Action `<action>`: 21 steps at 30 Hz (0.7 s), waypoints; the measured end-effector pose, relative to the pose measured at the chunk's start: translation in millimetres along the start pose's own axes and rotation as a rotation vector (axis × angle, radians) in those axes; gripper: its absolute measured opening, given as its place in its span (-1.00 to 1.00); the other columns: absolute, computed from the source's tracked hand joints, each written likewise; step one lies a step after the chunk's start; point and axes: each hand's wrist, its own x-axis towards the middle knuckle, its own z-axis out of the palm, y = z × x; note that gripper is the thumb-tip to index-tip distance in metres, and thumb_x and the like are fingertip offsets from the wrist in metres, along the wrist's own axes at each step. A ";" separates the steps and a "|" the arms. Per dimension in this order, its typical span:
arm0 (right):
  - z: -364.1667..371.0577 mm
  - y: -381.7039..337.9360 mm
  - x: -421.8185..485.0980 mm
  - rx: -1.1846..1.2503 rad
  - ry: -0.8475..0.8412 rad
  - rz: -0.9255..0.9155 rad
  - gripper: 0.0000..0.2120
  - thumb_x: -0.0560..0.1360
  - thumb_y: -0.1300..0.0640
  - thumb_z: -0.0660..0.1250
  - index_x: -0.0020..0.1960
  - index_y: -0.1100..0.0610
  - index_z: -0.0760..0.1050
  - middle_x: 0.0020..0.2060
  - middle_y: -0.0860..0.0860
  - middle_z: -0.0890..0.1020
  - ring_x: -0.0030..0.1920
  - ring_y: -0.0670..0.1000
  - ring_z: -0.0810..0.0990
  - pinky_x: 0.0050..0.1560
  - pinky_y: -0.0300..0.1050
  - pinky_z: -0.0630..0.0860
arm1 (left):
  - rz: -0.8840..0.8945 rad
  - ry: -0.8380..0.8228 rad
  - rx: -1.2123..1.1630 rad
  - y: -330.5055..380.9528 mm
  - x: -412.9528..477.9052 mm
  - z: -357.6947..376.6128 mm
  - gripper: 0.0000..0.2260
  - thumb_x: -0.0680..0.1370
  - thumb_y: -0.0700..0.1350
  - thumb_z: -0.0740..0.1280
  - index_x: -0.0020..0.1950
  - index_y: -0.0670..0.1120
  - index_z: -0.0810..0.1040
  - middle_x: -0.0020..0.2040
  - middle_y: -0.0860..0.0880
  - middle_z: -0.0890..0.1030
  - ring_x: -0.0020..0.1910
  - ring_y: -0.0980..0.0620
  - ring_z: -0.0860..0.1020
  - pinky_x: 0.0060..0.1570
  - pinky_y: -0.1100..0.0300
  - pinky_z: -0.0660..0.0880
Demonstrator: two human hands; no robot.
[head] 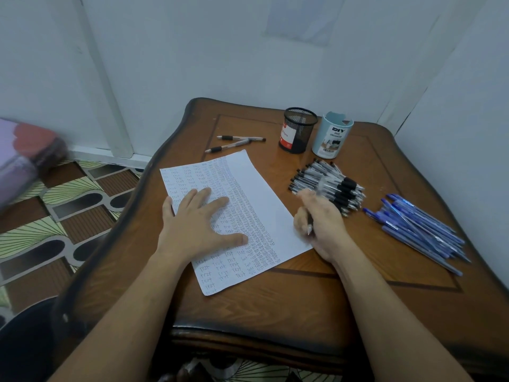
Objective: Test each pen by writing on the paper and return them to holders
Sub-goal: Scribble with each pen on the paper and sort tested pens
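A white sheet of paper [264, 205], mostly filled with rows of the word "test", lies slanted on the wooden table [275, 301]. My left hand [198, 224] presses flat on its left half, fingers spread. My right hand [319, 219] grips a clear pen with a black grip [309, 227], tip down at the sheet's blank right edge. Behind the paper stand a black mesh holder [297, 130] and a light blue holder [332, 139]; no pens show above their rims. A pile of black-grip pens [330, 186] lies just beyond my right hand, and a pile of blue pens [421, 230] lies to its right.
Two separate black-grip pens [237, 142] lie at the back of the table, left of the holders. White walls close in behind and on the right. Patterned floor and a rolled fabric bundle [24, 155] are to the left.
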 end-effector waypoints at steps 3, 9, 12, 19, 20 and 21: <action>3.0 -2.4 -1.4 -0.146 -0.044 -0.010 -0.43 0.55 -0.27 0.13 0.38 0.10 0.43 -0.59 -0.04 0.40 -0.53 -0.11 0.31 -0.25 -0.21 0.35 | -0.001 0.003 -0.008 0.2 0.0 -0.2 -0.05 0.20 0.68 0.06 0.53 0.32 0.13 0.63 0.11 -0.01 0.60 0.04 -0.11 0.49 -0.24 -0.29; 7.3 -5.7 -2.8 -0.102 -0.008 -0.033 -0.55 0.62 -0.21 0.01 0.31 -0.02 0.49 -0.59 0.01 0.35 -0.56 -0.04 0.25 -0.51 -0.16 0.23 | 0.002 0.002 0.005 0.3 0.3 -0.3 -0.08 0.22 0.66 0.07 0.54 0.33 0.12 0.63 0.12 -0.02 0.60 0.04 -0.12 0.49 -0.24 -0.29; 10.1 -5.7 -2.6 -0.144 0.013 -0.045 -0.64 0.73 -0.04 -0.03 0.17 0.07 0.50 -0.61 0.00 0.36 -0.60 -0.04 0.26 -0.53 -0.16 0.24 | 0.005 0.006 0.001 0.0 0.3 0.0 -0.08 0.23 0.66 0.09 0.54 0.32 0.13 0.63 0.11 -0.02 0.60 0.04 -0.12 0.50 -0.24 -0.28; 9.5 -5.9 -0.1 -0.162 0.073 0.022 -0.65 0.71 0.12 -0.01 -0.14 0.19 0.42 -0.63 0.08 0.36 -0.60 0.02 0.26 -0.48 -0.06 0.17 | 0.003 0.013 0.005 -0.8 0.5 1.2 -0.09 0.25 0.65 0.09 0.54 0.31 0.12 0.63 0.12 -0.03 0.60 0.05 -0.13 0.49 -0.23 -0.30; 9.6 -5.9 0.1 -0.164 0.077 0.030 -0.65 0.70 0.14 -0.02 -0.16 0.19 0.41 -0.63 0.09 0.36 -0.60 0.02 0.26 -0.48 -0.06 0.17 | 0.003 0.012 0.004 -1.2 1.0 1.7 -0.09 0.25 0.66 0.09 0.54 0.31 0.12 0.63 0.12 -0.03 0.60 0.05 -0.13 0.49 -0.23 -0.30; 9.5 -6.8 -0.5 -0.170 0.076 0.037 -0.64 0.70 0.14 -0.03 -0.17 0.18 0.41 -0.63 0.09 0.36 -0.61 0.01 0.26 -0.48 -0.06 0.18 | 0.003 0.009 0.003 -1.4 1.3 2.2 -0.08 0.25 0.66 0.09 0.54 0.31 0.12 0.63 0.12 -0.03 0.60 0.05 -0.13 0.49 -0.24 -0.31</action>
